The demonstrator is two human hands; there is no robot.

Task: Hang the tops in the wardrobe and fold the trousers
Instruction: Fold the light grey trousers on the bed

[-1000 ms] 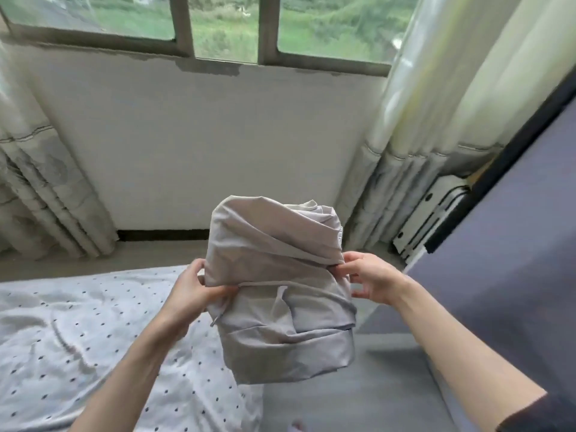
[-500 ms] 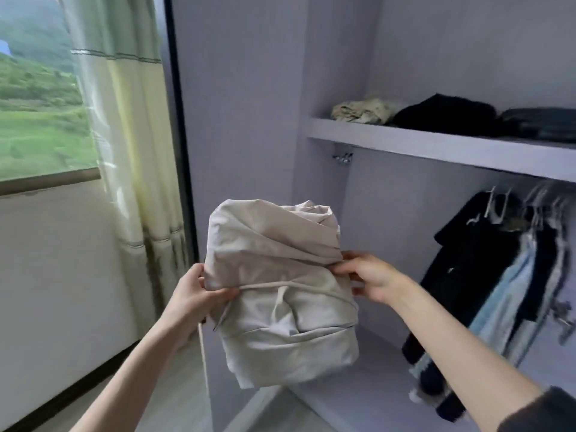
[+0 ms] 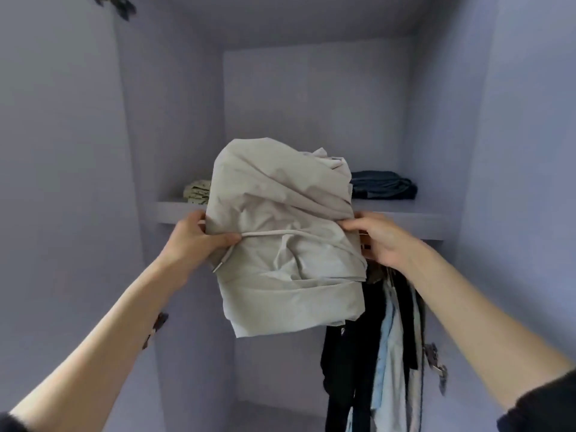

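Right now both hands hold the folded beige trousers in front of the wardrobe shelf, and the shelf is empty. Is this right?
Not quite. Both hands, left hand and right hand, do hold the trousers, but the shelf is not empty: the head view shows a dark garment and a pale patterned one on it.

We have one view only, worn on the head, facing forward and slightly up into the wardrobe. It sits close behind both raised hands, the shelf just beyond them.
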